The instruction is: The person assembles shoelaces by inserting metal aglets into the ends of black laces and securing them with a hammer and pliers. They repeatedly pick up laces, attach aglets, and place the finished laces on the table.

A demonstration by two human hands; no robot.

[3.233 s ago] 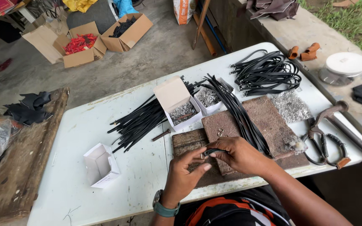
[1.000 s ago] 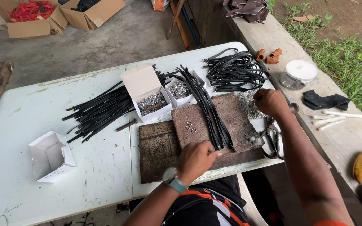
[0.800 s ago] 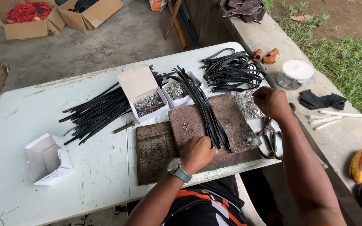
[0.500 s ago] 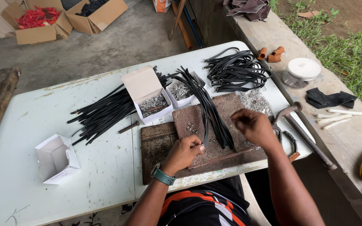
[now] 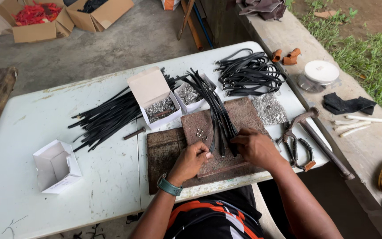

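Outdoor work spot: white table (image 5: 67, 194) on a concrete floor, low wall and grass to the right. 2 dark slabs lie at the near edge; the upper reddish slab (image 5: 244, 115) overlaps a darker board (image 5: 164, 150).

Right hand (image 5: 255, 148): fingers curled down, nearly closed, pressing on the near ends of a bundle of black straps (image 5: 215, 110) that runs up across the reddish slab. Whether the fingers fully grip the ends or only pin them, cannot tell.

Left hand (image 5: 191, 159): loosely fisted, thumb and forefinger pinched together over the slab, just left of the strap ends. Something small may be in the pinch; too small to tell. Green watch (image 5: 169, 186) on the wrist.

A few small metal rings (image 5: 200, 132) sit on the slab above the left hand. 2 open white boxes of metal fittings (image 5: 162, 108) stand behind the slab. Loose black strips (image 5: 107, 117) fan out to the left; coiled finished straps (image 5: 248, 73) lie at the far right corner. Pliers (image 5: 299, 148) and a hammer (image 5: 321, 139) rest at the right edge.

Change from 1.0 s ago: the right hand, then out at the table's right edge near the tools, has come back to the strap ends. The left hand sits in nearly the same place on the slab.
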